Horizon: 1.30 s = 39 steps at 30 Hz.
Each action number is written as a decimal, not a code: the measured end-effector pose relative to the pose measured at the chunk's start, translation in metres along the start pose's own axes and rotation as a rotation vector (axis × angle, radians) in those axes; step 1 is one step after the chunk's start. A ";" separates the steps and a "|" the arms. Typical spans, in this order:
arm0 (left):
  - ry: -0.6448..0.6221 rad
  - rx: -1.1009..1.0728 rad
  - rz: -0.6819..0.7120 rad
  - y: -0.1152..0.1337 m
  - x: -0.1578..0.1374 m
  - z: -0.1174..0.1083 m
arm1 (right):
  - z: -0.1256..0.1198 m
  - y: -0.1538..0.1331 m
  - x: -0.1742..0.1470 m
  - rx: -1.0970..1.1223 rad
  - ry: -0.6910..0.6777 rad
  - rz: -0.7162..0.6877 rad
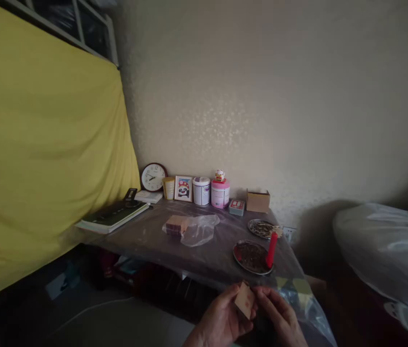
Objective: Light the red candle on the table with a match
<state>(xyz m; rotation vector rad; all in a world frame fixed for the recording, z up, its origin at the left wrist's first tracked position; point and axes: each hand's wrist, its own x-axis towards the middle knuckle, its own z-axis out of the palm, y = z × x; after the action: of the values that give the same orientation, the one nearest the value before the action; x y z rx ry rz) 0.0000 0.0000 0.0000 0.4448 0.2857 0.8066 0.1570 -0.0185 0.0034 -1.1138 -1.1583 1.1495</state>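
At the bottom of the head view my left hand [222, 319] and my right hand [279, 318] hold a small tan packet with a red mark [245, 300] between their fingers, just in front of the table's near edge. Beyond them a round metal dish [251, 258] holds dark contents and an upright red candle [271, 249]. A second small dish [261, 228] lies farther back. A stack of tan packets [176, 224] lies beside a clear plastic bag [200, 229] mid-table.
The table [146, 236] is covered in clear plastic. Along the wall stand a clock [153, 177], a framed picture [183, 188], two canisters [201, 191], a cardboard box [258, 200]. Books [113, 216] lie left by a yellow sheet [37, 154]. A plastic-covered bundle [388, 246] sits right.
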 end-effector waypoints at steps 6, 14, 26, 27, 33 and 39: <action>-0.026 0.051 -0.016 0.000 -0.001 -0.004 | 0.002 0.003 -0.001 0.127 -0.042 0.075; -0.052 0.060 -0.030 -0.001 -0.001 -0.007 | -0.001 0.007 0.001 0.162 -0.047 0.114; -0.074 0.079 -0.058 0.000 -0.002 -0.007 | 0.000 0.006 0.002 0.103 0.024 0.070; -0.070 0.083 -0.066 0.000 -0.002 -0.007 | -0.001 0.007 0.002 0.104 0.024 0.067; -0.031 0.089 -0.093 -0.001 -0.002 -0.010 | -0.006 0.012 0.003 -0.052 0.070 -0.001; 0.003 0.097 -0.108 0.001 -0.003 -0.009 | -0.006 0.004 -0.003 -0.380 0.051 -0.193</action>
<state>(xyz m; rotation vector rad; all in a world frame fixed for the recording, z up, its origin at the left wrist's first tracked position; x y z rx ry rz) -0.0063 0.0011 -0.0074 0.5148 0.3497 0.6901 0.1621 -0.0211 -0.0010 -1.2751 -1.4478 0.7658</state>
